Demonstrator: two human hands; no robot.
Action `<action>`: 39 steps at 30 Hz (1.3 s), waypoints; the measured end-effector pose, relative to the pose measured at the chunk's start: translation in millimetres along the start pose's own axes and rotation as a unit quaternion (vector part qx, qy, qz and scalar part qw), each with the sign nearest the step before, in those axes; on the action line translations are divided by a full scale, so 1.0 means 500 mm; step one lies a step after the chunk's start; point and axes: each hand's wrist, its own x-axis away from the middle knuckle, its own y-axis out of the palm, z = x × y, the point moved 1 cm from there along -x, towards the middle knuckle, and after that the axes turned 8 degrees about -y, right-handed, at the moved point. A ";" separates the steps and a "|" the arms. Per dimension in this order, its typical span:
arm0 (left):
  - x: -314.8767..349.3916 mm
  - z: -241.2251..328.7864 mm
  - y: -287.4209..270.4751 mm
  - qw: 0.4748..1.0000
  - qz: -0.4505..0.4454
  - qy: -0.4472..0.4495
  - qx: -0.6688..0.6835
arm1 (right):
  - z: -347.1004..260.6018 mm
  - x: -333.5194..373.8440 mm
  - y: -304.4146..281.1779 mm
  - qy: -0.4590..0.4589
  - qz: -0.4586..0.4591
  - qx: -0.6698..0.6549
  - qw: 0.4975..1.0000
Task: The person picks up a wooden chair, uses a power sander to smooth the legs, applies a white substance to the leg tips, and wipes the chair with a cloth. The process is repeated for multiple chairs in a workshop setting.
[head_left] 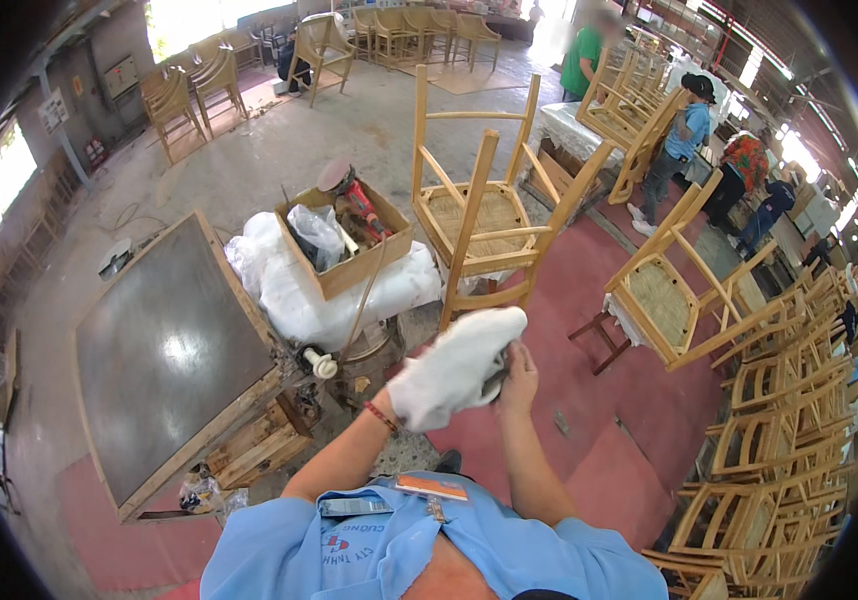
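A white, soft cloth-like thing, shaped much like a work glove, covers my left hand from just past the red bracelet. The fingers of that hand are hidden by it. My right hand is closed at its right edge, with the fingertips next to a small dark grey patch. Whether that patch is part of the white cloth or a separate thing, I cannot tell. Just beyond both hands, an upturned wooden chair with a woven seat stands with its legs up.
Left of the chair, a wooden box holding a red power tool rests on a white-wrapped stand. A dark-topped table is at my left. Another upturned chair and stacked chairs are at right. Several people work at the back right.
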 end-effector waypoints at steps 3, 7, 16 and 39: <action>-0.064 0.071 0.011 0.993 0.044 0.108 0.018 | -0.045 -0.103 0.013 -0.139 -0.015 0.072 0.988; -0.115 0.123 -0.004 0.972 0.095 0.210 0.041 | -0.076 -0.211 0.061 -0.275 -0.139 0.247 0.919; -0.253 0.298 -0.088 0.958 0.100 0.268 0.001 | -0.058 -0.476 0.245 -0.428 -0.205 0.406 0.781; -0.467 0.456 -0.028 0.954 0.084 0.128 -0.258 | -0.246 -0.670 0.333 -0.572 -0.014 0.132 0.810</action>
